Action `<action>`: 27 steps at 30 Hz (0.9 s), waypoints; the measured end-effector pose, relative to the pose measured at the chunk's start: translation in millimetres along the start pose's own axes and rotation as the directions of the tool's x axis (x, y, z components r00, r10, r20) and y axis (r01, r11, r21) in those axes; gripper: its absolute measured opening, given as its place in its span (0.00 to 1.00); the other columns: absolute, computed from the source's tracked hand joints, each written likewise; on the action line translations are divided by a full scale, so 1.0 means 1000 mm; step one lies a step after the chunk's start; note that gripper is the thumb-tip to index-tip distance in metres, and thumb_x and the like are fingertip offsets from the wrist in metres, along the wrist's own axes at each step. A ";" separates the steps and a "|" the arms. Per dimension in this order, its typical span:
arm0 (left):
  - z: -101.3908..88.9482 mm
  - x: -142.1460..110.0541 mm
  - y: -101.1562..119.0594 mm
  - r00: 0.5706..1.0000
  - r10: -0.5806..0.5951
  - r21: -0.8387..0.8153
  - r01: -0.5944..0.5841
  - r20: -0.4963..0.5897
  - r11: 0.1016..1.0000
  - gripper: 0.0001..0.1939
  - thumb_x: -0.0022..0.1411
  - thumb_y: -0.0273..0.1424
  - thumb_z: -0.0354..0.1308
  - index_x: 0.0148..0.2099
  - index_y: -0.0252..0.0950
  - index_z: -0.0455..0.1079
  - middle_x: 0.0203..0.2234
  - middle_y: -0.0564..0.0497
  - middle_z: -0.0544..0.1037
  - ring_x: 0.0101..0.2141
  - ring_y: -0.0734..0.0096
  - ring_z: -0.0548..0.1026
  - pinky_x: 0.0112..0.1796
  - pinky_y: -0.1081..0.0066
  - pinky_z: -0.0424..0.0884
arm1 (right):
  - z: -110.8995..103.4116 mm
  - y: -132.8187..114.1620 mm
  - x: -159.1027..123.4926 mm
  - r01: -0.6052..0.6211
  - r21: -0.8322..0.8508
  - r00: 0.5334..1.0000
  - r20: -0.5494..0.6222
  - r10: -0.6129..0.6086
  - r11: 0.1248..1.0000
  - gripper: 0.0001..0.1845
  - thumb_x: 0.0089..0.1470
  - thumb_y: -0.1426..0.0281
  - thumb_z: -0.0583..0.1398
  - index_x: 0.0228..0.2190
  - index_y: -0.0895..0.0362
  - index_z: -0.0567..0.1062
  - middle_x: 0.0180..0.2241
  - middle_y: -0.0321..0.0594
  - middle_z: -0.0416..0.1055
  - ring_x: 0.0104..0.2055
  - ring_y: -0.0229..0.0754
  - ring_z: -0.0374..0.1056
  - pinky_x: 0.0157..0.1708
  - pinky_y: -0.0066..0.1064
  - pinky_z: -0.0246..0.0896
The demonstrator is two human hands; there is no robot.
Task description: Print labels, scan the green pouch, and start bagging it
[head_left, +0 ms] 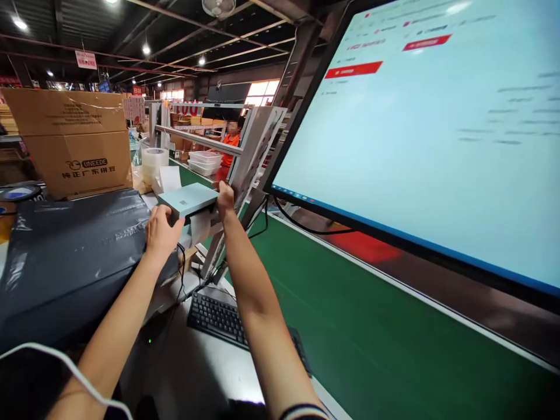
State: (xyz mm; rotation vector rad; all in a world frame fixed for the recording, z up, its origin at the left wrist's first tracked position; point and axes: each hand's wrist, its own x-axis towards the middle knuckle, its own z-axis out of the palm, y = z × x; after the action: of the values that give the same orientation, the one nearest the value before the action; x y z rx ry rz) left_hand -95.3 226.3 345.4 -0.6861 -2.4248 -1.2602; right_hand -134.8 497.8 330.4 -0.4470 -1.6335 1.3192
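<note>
Left hand (163, 231) grips printer (192, 198); right hand (224, 199) at its right side, grip unclear.
Printer beyond keyboard (216, 318), beside dark bag (79, 245); carton (74, 140) behind bag, contents hidden; tape rolls (154, 162) behind printer.

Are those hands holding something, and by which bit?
Both are at the pale printer: left hand on its left side, right hand at its right. Whether they grip or just touch it isn't clear.

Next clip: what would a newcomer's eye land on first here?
Probably the large lit monitor at upper right. Next, left of centre, the pale printer between the left hand and the right hand. Then the broad green surface stretching below the monitor.
</note>
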 end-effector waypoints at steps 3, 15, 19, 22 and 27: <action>-0.013 0.012 0.010 0.994 -0.016 0.169 -0.003 0.111 0.986 0.09 0.64 0.35 0.66 0.41 0.40 0.69 0.43 0.45 0.80 0.47 0.56 0.79 0.49 0.63 0.73 | -0.014 0.002 -0.023 -0.086 -0.039 0.996 -0.024 0.085 0.996 0.32 0.61 0.37 0.53 0.33 0.54 0.74 0.30 0.38 0.70 0.38 0.46 0.68 0.46 0.39 0.65; -0.023 0.022 -0.007 0.982 0.027 0.104 -0.047 0.186 0.993 0.07 0.65 0.33 0.65 0.40 0.39 0.71 0.44 0.46 0.80 0.43 0.62 0.79 0.46 0.65 0.71 | 0.004 -0.027 -0.033 -0.029 -0.192 0.992 -0.126 0.005 0.981 0.24 0.63 0.52 0.49 0.24 0.52 0.70 0.32 0.46 0.76 0.41 0.52 0.70 0.49 0.40 0.63; -0.021 0.025 -0.013 0.984 0.035 0.056 -0.045 0.175 0.997 0.08 0.63 0.34 0.67 0.37 0.39 0.70 0.41 0.48 0.80 0.41 0.63 0.78 0.44 0.66 0.70 | 0.008 -0.025 -0.030 0.081 -0.189 0.993 -0.073 -0.096 0.979 0.17 0.62 0.64 0.45 0.25 0.51 0.67 0.33 0.43 0.75 0.42 0.48 0.68 0.50 0.36 0.63; -0.021 0.027 -0.014 0.985 0.026 0.029 -0.031 0.170 0.999 0.09 0.62 0.34 0.68 0.36 0.39 0.70 0.39 0.49 0.81 0.40 0.64 0.78 0.42 0.67 0.69 | 0.007 -0.021 -0.030 0.157 -0.158 0.987 -0.020 -0.162 0.975 0.17 0.63 0.65 0.44 0.27 0.51 0.67 0.33 0.44 0.73 0.42 0.47 0.68 0.49 0.36 0.64; -0.026 0.034 -0.012 0.982 -0.020 0.015 0.018 0.188 1.000 0.10 0.60 0.34 0.69 0.34 0.40 0.69 0.34 0.51 0.81 0.37 0.65 0.77 0.40 0.67 0.68 | 0.006 -0.024 -0.026 0.189 -0.156 0.982 0.024 -0.188 0.969 0.18 0.64 0.63 0.44 0.27 0.51 0.68 0.33 0.44 0.72 0.42 0.47 0.68 0.49 0.36 0.65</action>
State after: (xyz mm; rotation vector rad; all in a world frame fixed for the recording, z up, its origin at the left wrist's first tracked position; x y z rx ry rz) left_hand -128.7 208.3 368.4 -0.8147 -2.5936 -1.2362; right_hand -121.1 466.1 340.1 -0.3694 -1.7495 1.0571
